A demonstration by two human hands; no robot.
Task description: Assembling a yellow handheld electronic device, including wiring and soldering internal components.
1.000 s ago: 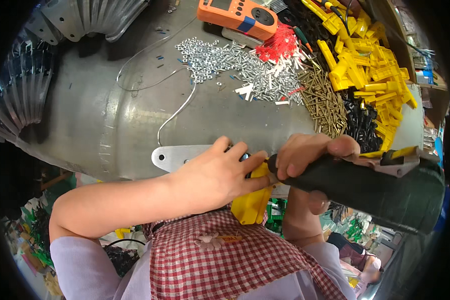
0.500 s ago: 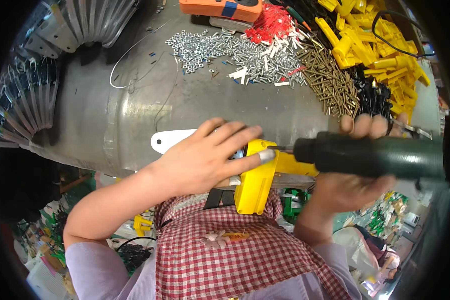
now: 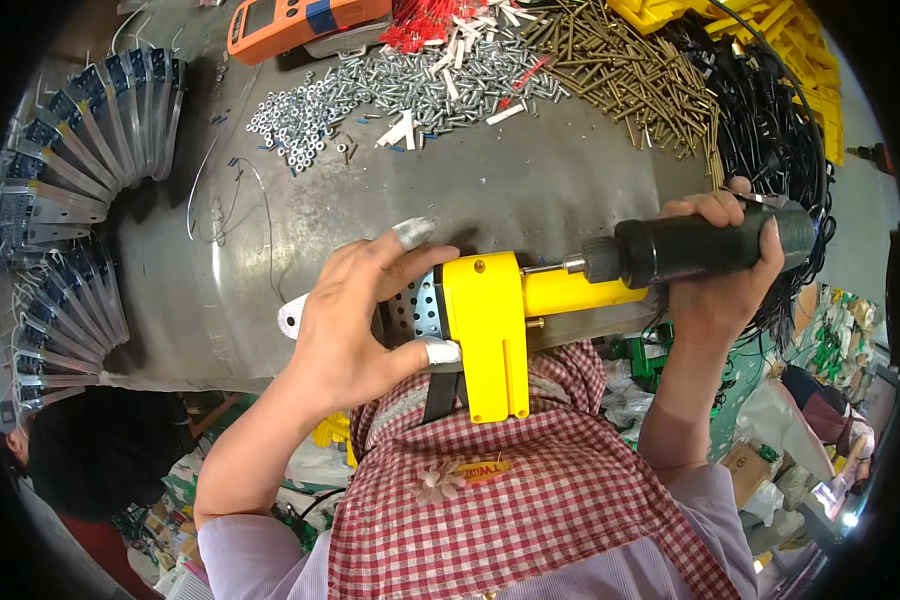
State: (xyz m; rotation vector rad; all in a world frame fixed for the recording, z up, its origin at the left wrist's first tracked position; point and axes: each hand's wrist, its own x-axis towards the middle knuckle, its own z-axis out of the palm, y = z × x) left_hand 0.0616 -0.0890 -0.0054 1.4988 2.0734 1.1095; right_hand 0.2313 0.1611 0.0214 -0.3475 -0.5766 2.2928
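Observation:
A yellow plastic housing with a yellow tubular handle rests at the table's near edge. My left hand is wrapped round the end beside it, thumb and fingers around a perforated metal part; silvery tape covers two fingertips. A pale, flat end piece with a hole sticks out past this hand. In my right hand is a dark electric screwdriver, held level. Its thin bit points left and reaches the housing's right side; the exact contact is too small to tell. A brass-coloured screw protrudes lower on that side.
Nuts, silvery screws and long brass-coloured screws lie heaped at the back. An orange meter sits beyond them. Black cables and yellow housings crowd the right; fanned clear-and-metal strips stand left.
The view has shifted. My left hand has drawn back from over the housing and now grips the perforated part. The screwdriver is steadier, with its bit still at the housing's right side.

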